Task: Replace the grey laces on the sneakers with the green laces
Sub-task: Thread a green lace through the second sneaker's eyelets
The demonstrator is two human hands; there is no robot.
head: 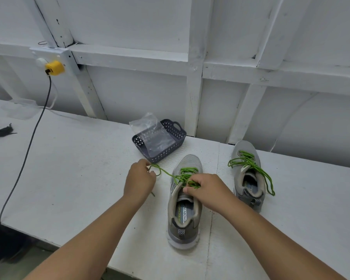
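We see two grey sneakers standing on the white table (79, 178), toes pointing away from us; the near sneaker (183, 201) sits in the middle, and the far sneaker (249, 176) stands well apart to its right, closer to the wall. Both already carry green laces; the far sneaker's lace (255, 168) lies in loose loops over its tongue, with one long loop trailing down its right side onto the table.

Our left hand (139, 181) hovers to the left of the near sneaker, its fingers curled and pinching one end of the near sneaker's green lace (166, 173); the strand runs from that hand across to the upper eyelets. Our right hand (208, 190) rests over the shoe's tongue, fingers and thumb curled round a bunch of the same lace at the eyelets; how many eyelets are threaded beneath it we cannot tell.

Just beyond the near sneaker's toe stands a dark grey perforated basket (168, 150) with a clear plastic bag (150, 128) lying in it; we cannot tell what else it holds. At the far left edge of the table lie some black laces (0, 129); a dark cable (28, 146) runs from a yellow plug (55, 68) on the white wall down across the table.
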